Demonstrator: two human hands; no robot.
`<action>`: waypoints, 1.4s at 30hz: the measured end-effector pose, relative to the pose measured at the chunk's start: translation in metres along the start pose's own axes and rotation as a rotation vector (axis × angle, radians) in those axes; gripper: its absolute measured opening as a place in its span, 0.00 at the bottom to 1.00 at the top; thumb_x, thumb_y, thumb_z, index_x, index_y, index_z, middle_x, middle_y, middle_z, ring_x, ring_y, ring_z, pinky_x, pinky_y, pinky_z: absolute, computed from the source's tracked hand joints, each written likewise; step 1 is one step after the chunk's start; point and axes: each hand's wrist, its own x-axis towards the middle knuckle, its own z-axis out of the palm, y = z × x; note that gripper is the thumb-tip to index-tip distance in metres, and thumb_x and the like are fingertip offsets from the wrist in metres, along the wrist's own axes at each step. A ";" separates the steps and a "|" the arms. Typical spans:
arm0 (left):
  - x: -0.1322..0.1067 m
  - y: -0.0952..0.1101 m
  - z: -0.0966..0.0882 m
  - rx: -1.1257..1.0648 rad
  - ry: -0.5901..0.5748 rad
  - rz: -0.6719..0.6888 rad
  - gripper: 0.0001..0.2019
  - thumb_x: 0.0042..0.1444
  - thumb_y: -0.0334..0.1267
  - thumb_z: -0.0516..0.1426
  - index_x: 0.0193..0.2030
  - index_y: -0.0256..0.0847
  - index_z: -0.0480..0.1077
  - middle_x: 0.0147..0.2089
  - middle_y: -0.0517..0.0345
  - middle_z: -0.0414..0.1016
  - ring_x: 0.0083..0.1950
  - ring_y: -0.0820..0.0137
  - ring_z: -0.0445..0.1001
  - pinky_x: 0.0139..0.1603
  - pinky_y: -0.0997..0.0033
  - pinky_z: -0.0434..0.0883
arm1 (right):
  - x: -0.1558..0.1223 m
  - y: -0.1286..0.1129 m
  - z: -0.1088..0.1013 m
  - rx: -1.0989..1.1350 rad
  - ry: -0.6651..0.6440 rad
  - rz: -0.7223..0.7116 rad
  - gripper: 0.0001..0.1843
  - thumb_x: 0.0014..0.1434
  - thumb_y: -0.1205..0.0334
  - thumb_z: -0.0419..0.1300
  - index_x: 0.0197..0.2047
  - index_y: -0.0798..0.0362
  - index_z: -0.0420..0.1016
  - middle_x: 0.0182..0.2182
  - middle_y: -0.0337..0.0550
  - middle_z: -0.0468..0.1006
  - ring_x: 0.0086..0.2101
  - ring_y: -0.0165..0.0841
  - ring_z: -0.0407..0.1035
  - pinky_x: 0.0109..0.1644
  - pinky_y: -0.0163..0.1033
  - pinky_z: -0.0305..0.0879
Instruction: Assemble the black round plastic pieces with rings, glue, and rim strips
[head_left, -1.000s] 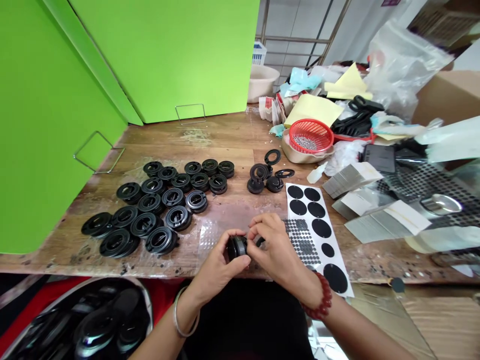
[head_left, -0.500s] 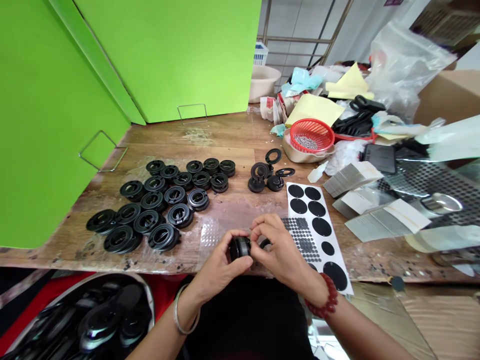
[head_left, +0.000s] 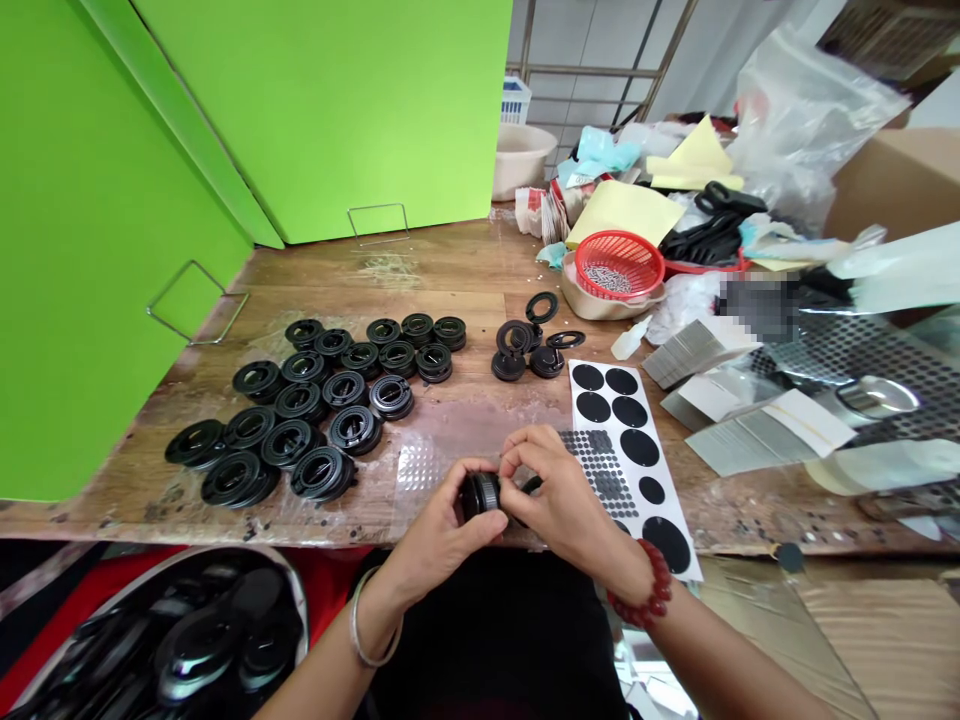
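Black round part [head_left: 478, 493] pinched between left hand [head_left: 439, 535] and right hand [head_left: 559, 500], both gripping it, above table edge [head_left: 225, 515].

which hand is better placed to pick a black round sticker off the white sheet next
Right, probably. The right hand lies against the white sticker sheet, wrist over its near end. The left hand cups the black round part on the far side.

Both hands, left hand [head_left: 442, 535] and right hand [head_left: 559, 500], pinch a small black round part [head_left: 478, 494] above the wooden table [head_left: 450, 270].
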 end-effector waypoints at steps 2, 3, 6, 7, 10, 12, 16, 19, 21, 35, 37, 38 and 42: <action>0.000 -0.003 0.001 -0.041 -0.004 -0.015 0.29 0.50 0.56 0.67 0.51 0.43 0.65 0.39 0.62 0.67 0.35 0.73 0.66 0.36 0.73 0.69 | 0.001 -0.001 -0.004 -0.036 -0.035 -0.058 0.11 0.57 0.79 0.58 0.33 0.53 0.68 0.37 0.42 0.69 0.40 0.42 0.65 0.44 0.44 0.64; 0.000 -0.004 0.001 -0.072 -0.004 -0.025 0.29 0.50 0.57 0.66 0.52 0.43 0.65 0.38 0.63 0.67 0.35 0.73 0.66 0.36 0.72 0.70 | 0.001 -0.003 -0.006 -0.054 -0.056 -0.095 0.10 0.59 0.78 0.57 0.34 0.53 0.68 0.38 0.44 0.69 0.41 0.43 0.65 0.45 0.46 0.64; 0.000 -0.006 0.003 -0.189 0.003 -0.053 0.28 0.53 0.58 0.65 0.51 0.43 0.64 0.37 0.63 0.68 0.35 0.74 0.67 0.35 0.72 0.70 | 0.000 -0.009 -0.013 -0.120 -0.126 -0.222 0.09 0.66 0.76 0.53 0.41 0.55 0.72 0.42 0.50 0.70 0.46 0.48 0.64 0.50 0.53 0.65; 0.000 -0.006 0.004 -0.221 0.005 -0.058 0.27 0.53 0.58 0.64 0.51 0.44 0.64 0.36 0.64 0.68 0.34 0.74 0.67 0.35 0.73 0.70 | -0.002 -0.010 -0.015 -0.153 -0.158 -0.266 0.11 0.67 0.76 0.52 0.45 0.56 0.73 0.45 0.52 0.71 0.48 0.49 0.64 0.53 0.56 0.64; 0.000 -0.004 0.006 -0.264 0.009 -0.073 0.24 0.55 0.57 0.64 0.49 0.45 0.63 0.33 0.65 0.68 0.32 0.75 0.66 0.32 0.75 0.70 | -0.009 -0.012 -0.018 -0.275 -0.253 -0.359 0.17 0.70 0.76 0.46 0.55 0.60 0.72 0.51 0.57 0.70 0.56 0.52 0.60 0.62 0.64 0.57; 0.001 -0.002 0.006 -0.279 0.022 -0.089 0.24 0.54 0.56 0.65 0.46 0.44 0.62 0.32 0.66 0.68 0.32 0.75 0.67 0.31 0.75 0.70 | -0.017 -0.007 -0.017 -0.309 -0.272 -0.338 0.19 0.71 0.75 0.46 0.58 0.59 0.71 0.54 0.58 0.68 0.59 0.54 0.57 0.64 0.68 0.53; 0.006 -0.003 0.006 -0.318 0.120 -0.109 0.25 0.51 0.53 0.67 0.44 0.44 0.61 0.34 0.64 0.72 0.35 0.72 0.73 0.33 0.71 0.75 | -0.034 0.011 -0.009 -0.077 -0.099 0.022 0.17 0.73 0.63 0.53 0.63 0.53 0.66 0.58 0.56 0.65 0.57 0.52 0.62 0.59 0.61 0.65; 0.009 -0.005 0.009 -0.285 0.184 -0.044 0.25 0.50 0.50 0.69 0.46 0.45 0.61 0.33 0.65 0.73 0.35 0.71 0.75 0.37 0.67 0.78 | -0.042 0.021 0.001 0.316 -0.016 0.390 0.22 0.73 0.54 0.53 0.66 0.53 0.58 0.49 0.50 0.72 0.43 0.45 0.73 0.47 0.48 0.76; 0.010 -0.007 0.013 -0.268 0.180 -0.011 0.25 0.51 0.48 0.68 0.48 0.45 0.61 0.32 0.66 0.73 0.34 0.71 0.76 0.37 0.68 0.78 | -0.043 0.022 0.007 0.490 0.001 0.515 0.25 0.72 0.52 0.54 0.66 0.53 0.57 0.46 0.47 0.74 0.37 0.41 0.75 0.41 0.43 0.77; 0.015 -0.012 0.002 -0.190 0.526 0.074 0.25 0.47 0.49 0.68 0.46 0.43 0.64 0.28 0.66 0.74 0.29 0.73 0.74 0.35 0.72 0.73 | -0.030 0.067 -0.027 -0.140 -0.018 0.125 0.05 0.65 0.68 0.58 0.43 0.54 0.74 0.39 0.47 0.72 0.40 0.45 0.68 0.42 0.47 0.70; 0.018 -0.015 -0.004 -0.186 0.536 0.068 0.25 0.47 0.50 0.68 0.46 0.42 0.63 0.28 0.66 0.73 0.29 0.73 0.74 0.35 0.71 0.73 | -0.025 0.068 -0.024 -0.319 -0.121 0.045 0.07 0.62 0.75 0.57 0.37 0.55 0.74 0.37 0.47 0.71 0.40 0.45 0.66 0.44 0.48 0.69; 0.020 -0.018 -0.006 -0.185 0.538 0.071 0.25 0.47 0.50 0.67 0.46 0.43 0.64 0.28 0.66 0.73 0.29 0.73 0.73 0.35 0.71 0.73 | -0.022 0.067 -0.021 -0.385 -0.170 0.035 0.08 0.61 0.77 0.58 0.36 0.56 0.73 0.36 0.47 0.70 0.39 0.45 0.66 0.43 0.47 0.68; 0.022 -0.028 -0.007 -0.160 0.528 0.093 0.24 0.49 0.50 0.66 0.47 0.43 0.64 0.30 0.67 0.71 0.29 0.73 0.74 0.36 0.71 0.72 | -0.013 0.064 -0.007 -0.583 -0.278 0.046 0.12 0.58 0.81 0.60 0.31 0.55 0.69 0.34 0.46 0.68 0.36 0.44 0.65 0.40 0.46 0.68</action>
